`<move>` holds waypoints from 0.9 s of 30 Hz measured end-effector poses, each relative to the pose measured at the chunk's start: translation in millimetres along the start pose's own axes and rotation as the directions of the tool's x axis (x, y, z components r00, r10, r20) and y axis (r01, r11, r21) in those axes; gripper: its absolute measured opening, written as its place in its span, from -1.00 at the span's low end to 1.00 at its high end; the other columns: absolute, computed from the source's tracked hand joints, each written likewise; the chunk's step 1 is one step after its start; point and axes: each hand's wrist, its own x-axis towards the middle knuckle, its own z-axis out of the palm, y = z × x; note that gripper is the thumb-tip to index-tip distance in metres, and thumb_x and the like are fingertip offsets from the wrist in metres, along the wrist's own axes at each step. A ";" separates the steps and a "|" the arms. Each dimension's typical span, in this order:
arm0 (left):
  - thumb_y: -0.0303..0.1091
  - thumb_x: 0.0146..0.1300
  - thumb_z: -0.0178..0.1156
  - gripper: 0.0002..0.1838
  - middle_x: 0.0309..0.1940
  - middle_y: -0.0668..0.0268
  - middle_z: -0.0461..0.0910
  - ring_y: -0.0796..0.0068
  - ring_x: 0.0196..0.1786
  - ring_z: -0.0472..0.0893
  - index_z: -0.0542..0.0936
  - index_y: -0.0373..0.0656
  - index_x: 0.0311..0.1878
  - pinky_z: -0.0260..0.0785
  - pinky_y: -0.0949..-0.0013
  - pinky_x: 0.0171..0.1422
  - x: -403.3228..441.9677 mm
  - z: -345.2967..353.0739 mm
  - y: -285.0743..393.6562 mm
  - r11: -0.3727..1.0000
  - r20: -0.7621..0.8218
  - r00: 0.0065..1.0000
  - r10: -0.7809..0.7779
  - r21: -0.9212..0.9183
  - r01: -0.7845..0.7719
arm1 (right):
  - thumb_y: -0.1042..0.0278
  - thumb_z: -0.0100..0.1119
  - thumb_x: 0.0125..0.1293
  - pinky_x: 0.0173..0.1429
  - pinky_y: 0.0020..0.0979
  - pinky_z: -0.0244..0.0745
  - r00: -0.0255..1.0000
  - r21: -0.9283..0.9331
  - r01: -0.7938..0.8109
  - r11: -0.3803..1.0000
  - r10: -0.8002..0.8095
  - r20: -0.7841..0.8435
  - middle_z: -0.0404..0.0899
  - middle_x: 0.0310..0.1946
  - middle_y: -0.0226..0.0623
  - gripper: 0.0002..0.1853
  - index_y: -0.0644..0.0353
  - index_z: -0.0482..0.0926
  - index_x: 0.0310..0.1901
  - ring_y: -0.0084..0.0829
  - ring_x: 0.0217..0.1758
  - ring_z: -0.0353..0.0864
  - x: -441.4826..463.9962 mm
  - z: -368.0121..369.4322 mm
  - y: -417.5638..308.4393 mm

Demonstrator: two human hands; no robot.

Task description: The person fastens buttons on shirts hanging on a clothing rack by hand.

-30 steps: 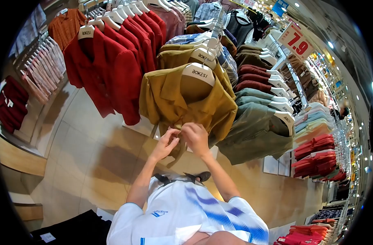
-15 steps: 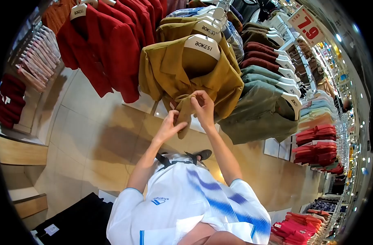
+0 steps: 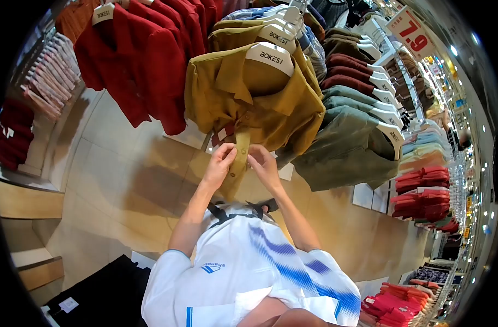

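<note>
A mustard shirt (image 3: 298,117) hangs on a white hanger (image 3: 270,57) at the front of the rack, its collar spread. Its front strip with buttons (image 3: 239,158) is drawn down toward me between my hands. My left hand (image 3: 219,164) pinches the left edge of this strip between thumb and fingers. On the strip's other edge, my right hand (image 3: 264,168) has its thumb and fingertips closed at the cloth near a button. A dark red tag with a white label (image 3: 222,134) shows at the shirt's opening, just above my left hand.
Red jackets (image 3: 137,60) hang to the left, and green shirts (image 3: 352,147) hang close on the right. A price sign (image 3: 411,35) stands at upper right. Black folded clothing (image 3: 104,294) lies at lower left. Wooden shelving (image 3: 31,203) lines the left side.
Both hands were higher, at a bunched, twisted part of the shirt front. My right hand has come down, and the strip now hangs straighter with its buttons showing.
</note>
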 end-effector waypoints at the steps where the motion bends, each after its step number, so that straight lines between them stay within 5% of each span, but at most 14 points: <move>1: -0.34 0.50 0.12 -0.85 -0.25 0.54 0.56 0.79 -0.20 0.48 0.56 -0.19 -0.01 0.34 0.61 -0.06 -0.5 1.1 0.1 1.000 0.010 1.000 -0.007 -0.014 0.007 | 0.50 0.22 0.36 0.10 -0.49 0.48 1.000 0.005 -0.001 1.000 0.001 -0.008 0.63 -0.07 -0.39 -0.73 0.25 0.52 0.07 -0.59 -0.04 0.59 -1.0 1.8 -0.6; 4: -0.34 0.50 0.12 -0.85 -0.25 0.54 0.57 0.79 -0.19 0.48 0.56 -0.18 -0.01 0.34 0.61 -0.05 -0.1 2.4 -0.7 0.999 0.009 1.000 0.003 0.047 -0.004 | 0.52 0.19 0.37 0.12 -0.48 0.48 0.997 0.137 0.072 0.988 -0.075 0.018 0.63 -0.08 -0.44 -0.72 0.25 0.52 0.09 -0.61 -0.03 0.60 -1.5 3.1 -5.6; 9: -0.35 0.50 0.12 -0.88 -0.28 0.54 0.54 0.79 -0.23 0.46 0.54 -0.18 -0.05 0.34 0.61 -0.09 -4.2 6.0 4.8 0.993 -0.034 0.999 0.033 0.117 -0.029 | 0.63 0.24 0.26 0.07 -0.49 0.51 0.976 0.019 0.216 0.976 -0.217 0.002 0.60 -0.20 -0.40 -0.69 0.30 0.52 0.04 -0.58 -0.12 0.62 -1.5 7.7 -14.8; 15: -0.41 0.48 0.11 -0.92 -0.33 0.54 0.51 0.77 -0.27 0.42 0.50 -0.20 -0.08 0.33 0.57 -0.15 -4.6 3.5 3.6 0.957 -0.054 0.995 0.086 0.280 -0.068 | 0.58 0.28 0.25 -0.07 -0.57 0.48 0.980 -0.078 0.198 0.977 -0.200 -0.019 0.62 -0.28 -0.48 -0.82 0.28 0.58 -0.11 -0.67 -0.22 0.59 3.9 8.0 -7.1; 18: -0.40 0.42 0.19 -0.85 -0.30 0.40 0.50 0.61 -0.28 0.47 0.47 -0.23 -0.06 0.37 0.48 -0.15 -5.4 7.9 6.9 0.911 -0.111 0.975 0.191 0.390 -0.134 | 0.62 0.30 0.20 -0.27 -0.54 0.47 0.966 -0.214 0.228 0.950 -0.248 -0.071 0.54 -0.39 -0.40 -0.86 0.32 0.56 -0.22 -0.62 -0.37 0.56 1.2 9.7 -19.5; 20: -0.40 0.31 0.30 -0.72 -0.21 0.22 0.48 0.34 -0.25 0.53 0.44 -0.27 -0.04 0.41 0.36 -0.12 -7.4 13.5 14.1 0.596 0.035 0.844 0.536 0.692 -0.407 | 0.61 0.31 0.19 -0.29 -0.53 0.45 0.956 -0.275 0.250 0.928 -0.282 -0.083 0.54 -0.40 -0.38 -0.86 0.31 0.57 -0.23 -0.60 -0.39 0.55 0.8 11.5 -22.1; 23: -0.47 0.23 0.34 -0.66 -0.14 0.12 0.42 0.20 -0.21 0.51 0.42 -0.28 -0.01 0.40 0.32 -0.09 -13.2 21.9 27.0 0.455 0.246 0.802 0.545 0.717 -0.529 | 0.59 0.34 0.18 -0.32 -0.50 0.43 0.936 -0.332 0.285 0.899 -0.336 -0.106 0.53 -0.42 -0.33 -0.85 0.29 0.58 -0.23 -0.54 -0.43 0.54 0.9 13.6 -19.0; 27: -0.45 0.23 0.35 -0.68 -0.14 0.07 0.46 0.02 -0.18 0.56 0.45 -0.31 -0.05 0.44 0.20 -0.12 -8.5 16.2 27.4 0.476 0.270 0.840 0.471 0.724 -0.500 | 0.59 0.36 0.15 -0.33 -0.48 0.44 0.924 -0.337 0.304 0.891 -0.362 -0.125 0.55 -0.41 -0.31 -0.83 0.26 0.60 -0.21 -0.49 -0.43 0.55 0.4 14.3 -19.4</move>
